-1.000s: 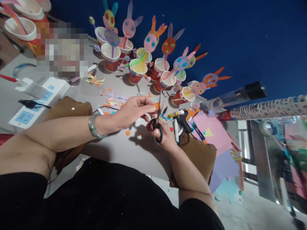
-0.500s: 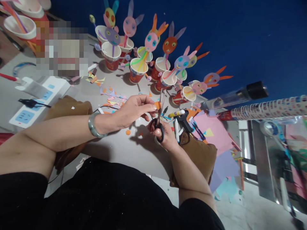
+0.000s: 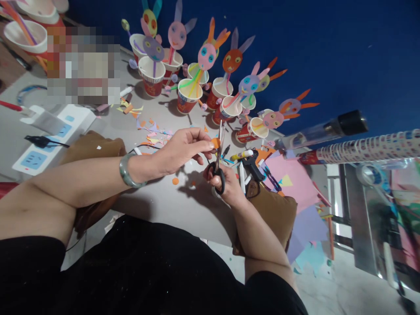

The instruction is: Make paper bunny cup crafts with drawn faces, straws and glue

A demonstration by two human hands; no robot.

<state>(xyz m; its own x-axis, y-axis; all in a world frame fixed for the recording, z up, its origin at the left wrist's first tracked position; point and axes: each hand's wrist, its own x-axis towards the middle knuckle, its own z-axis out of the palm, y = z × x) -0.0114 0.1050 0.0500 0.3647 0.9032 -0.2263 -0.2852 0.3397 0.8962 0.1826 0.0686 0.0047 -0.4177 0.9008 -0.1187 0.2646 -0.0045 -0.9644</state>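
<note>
Between the thumb and fingers of my left hand is a small piece of orange paper. My right hand grips black-handled scissors, with the blades pointing up beside the paper's right edge. Whether the blades touch the paper I cannot tell. Below my left hand, a small orange paper disc lies on the grey table. Colourful paper scraps are scattered beyond my left wrist.
Several paper cups with rabbit-faced paper figures stand along the blue wall. Right of my hands are a black glue gun, markers and pink paper sheets. A white power strip lies left; stacked cups extend at right.
The hands stay almost in place. The scissor blades look slightly more apart than before, and the orange paper piece has turned a little in my left fingers.
</note>
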